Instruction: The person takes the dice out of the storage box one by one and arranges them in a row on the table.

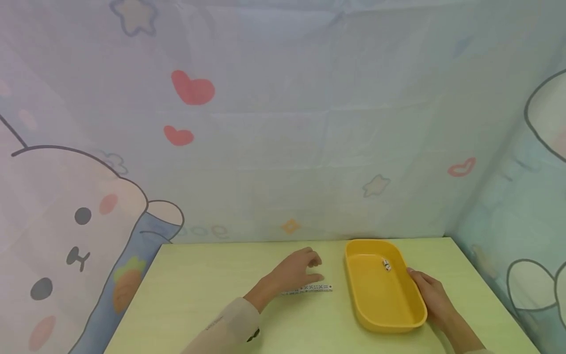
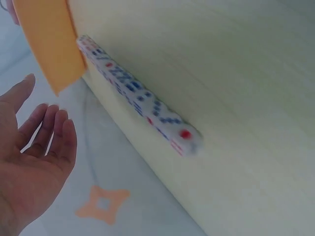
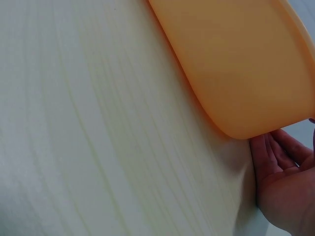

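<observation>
My left hand [image 1: 293, 270] hovers over the table beside a straight row of small white dice [image 1: 316, 288]. In the left wrist view its thumb and fingers are apart and loosely bent, with nothing between them. The dice row [image 2: 140, 101] shows blue and red pips there and lies end to end on the table. To the right stands a yellow tray [image 1: 382, 300] with rounded corners. A few dice [image 1: 386, 264] lie inside it near the far right side. My right hand [image 1: 435, 299] holds the tray's right side, thumb at the rim; its fingers [image 3: 263, 152] are partly hidden by the tray.
The pale green table [image 1: 199, 285] ends at a cloth backdrop [image 1: 274, 147] printed with hearts, stars and a cartoon bear. The cloth also rises close along the table's right side. The tray stands close to the table's far edge.
</observation>
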The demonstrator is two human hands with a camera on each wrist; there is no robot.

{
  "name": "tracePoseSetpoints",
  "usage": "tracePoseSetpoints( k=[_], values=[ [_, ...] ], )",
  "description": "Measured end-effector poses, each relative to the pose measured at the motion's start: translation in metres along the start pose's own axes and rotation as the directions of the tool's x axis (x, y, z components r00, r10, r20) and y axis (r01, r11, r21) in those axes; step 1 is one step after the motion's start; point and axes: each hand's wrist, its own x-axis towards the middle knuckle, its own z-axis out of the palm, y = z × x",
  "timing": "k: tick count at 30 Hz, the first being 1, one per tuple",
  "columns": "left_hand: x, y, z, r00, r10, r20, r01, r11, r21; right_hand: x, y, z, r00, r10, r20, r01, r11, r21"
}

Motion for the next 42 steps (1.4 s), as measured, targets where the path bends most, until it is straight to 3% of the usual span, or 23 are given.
tracePoseSetpoints(
  k=[7,13,20,28,36,42],
  values=[
    [0.036,0.026,0.017,0.995,0.062,-0.072,-0.065,0.997,-0.042,0.002,0.003,-0.002,1.0,-0.002,0.003,0.002,1.0,-0.011],
    [0.063,0.051,0.039,0.992,0.038,-0.122,-0.05,0.994,-0.092,-0.001,0.005,-0.004,1.0,0.003,-0.009,-0.003,1.0,-0.021],
    [0.093,0.081,0.061,0.986,0.008,-0.165,-0.015,0.999,-0.041,0.001,0.003,-0.007,1.0,-0.003,-0.016,0.003,1.0,-0.021],
    [0.119,0.098,0.085,0.992,-0.04,-0.121,0.052,0.994,0.098,0.002,0.006,-0.005,1.0,0.006,-0.013,-0.007,1.0,-0.005],
    [0.138,0.103,0.091,0.99,-0.126,-0.061,0.136,0.969,0.204,0.0,0.004,-0.003,1.0,-0.015,-0.016,0.014,0.999,-0.036],
    [0.15,0.104,0.102,0.991,-0.125,-0.04,0.131,0.963,0.236,-0.002,0.002,0.001,0.999,-0.031,-0.014,0.03,0.998,-0.051]
  ],
)
